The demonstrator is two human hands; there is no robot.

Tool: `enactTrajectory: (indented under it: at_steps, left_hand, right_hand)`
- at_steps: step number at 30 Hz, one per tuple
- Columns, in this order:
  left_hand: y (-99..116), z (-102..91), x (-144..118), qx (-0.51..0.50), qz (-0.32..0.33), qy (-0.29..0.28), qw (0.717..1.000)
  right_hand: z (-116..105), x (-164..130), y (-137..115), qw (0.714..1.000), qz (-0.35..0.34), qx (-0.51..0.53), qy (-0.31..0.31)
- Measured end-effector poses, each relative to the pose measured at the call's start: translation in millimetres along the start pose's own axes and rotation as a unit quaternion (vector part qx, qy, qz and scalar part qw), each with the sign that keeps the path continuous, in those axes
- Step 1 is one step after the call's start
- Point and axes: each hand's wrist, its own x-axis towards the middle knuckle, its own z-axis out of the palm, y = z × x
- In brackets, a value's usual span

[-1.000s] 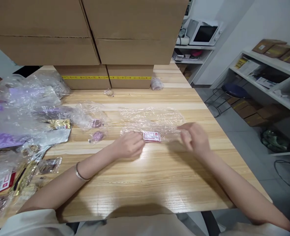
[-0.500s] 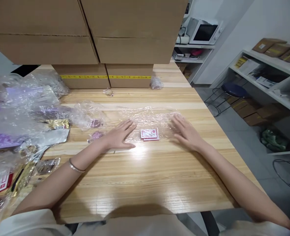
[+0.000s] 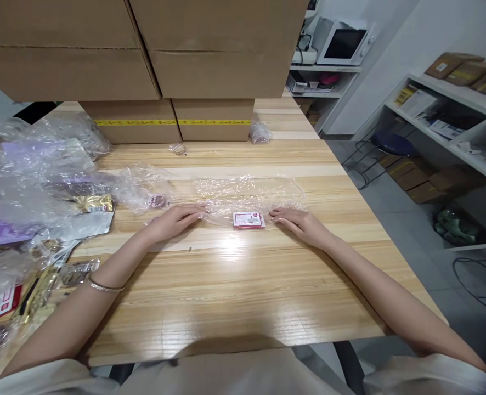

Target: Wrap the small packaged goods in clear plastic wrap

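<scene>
Plastic bag (image 3: 249, 195) lies flat on the table (image 3: 243, 285) — left hand (image 3: 173, 219) and right hand (image 3: 298, 224) press it, fingers released.

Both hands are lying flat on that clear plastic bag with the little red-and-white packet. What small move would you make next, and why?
Probably pinch the clear plastic bag's near edge. The left hand and right hand rest open on it, either side of the red-and-white packet, gripping nothing.

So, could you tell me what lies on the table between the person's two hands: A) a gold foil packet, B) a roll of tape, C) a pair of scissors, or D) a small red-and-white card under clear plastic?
D: a small red-and-white card lies under the clear plastic bag, between the left hand and the right hand, both flat on the wooden table.
</scene>
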Motion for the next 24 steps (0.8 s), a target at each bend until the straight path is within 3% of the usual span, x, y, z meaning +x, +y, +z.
enactTrajectory:
  at_steps: [6,11,15,18,20,21,22,24]
  left_hand:
    - [14,-5.8,-5,-0.157,-0.098,0.016,0.983]
    - [11,1.2,17,-0.208,-0.21,0.091,0.951]
    - [6,4.8,35,-0.182,-0.253,0.096,0.945]
    - [14,9.2,34,-0.134,-0.252,0.141,0.948]
    - [26,14.6,27,-0.04,-0.205,0.222,0.953]
    - [33,17.6,24,0.02,-0.148,0.248,0.957]
    - [39,20.5,20,0.079,-0.073,0.245,0.964]
    - [46,25.2,16,0.154,0.081,0.145,0.974]
  right_hand:
    - [-6,-3,-22,0.989,0.137,0.056,0.013]
    - [-5,26,-16,0.958,0.242,0.153,0.019]
    - [-2,48,-5,0.959,0.275,0.075,-0.006]
    - [-1,51,-7,0.947,0.295,-0.116,0.044]
    - [-1,46,-12,0.934,0.246,-0.23,0.12]
    - [-1,42,-14,0.943,0.185,-0.241,0.136]
    - [-2,38,-15,0.96,0.108,-0.227,0.124]
    - [-1,29,-16,0.986,-0.031,-0.161,0.036]
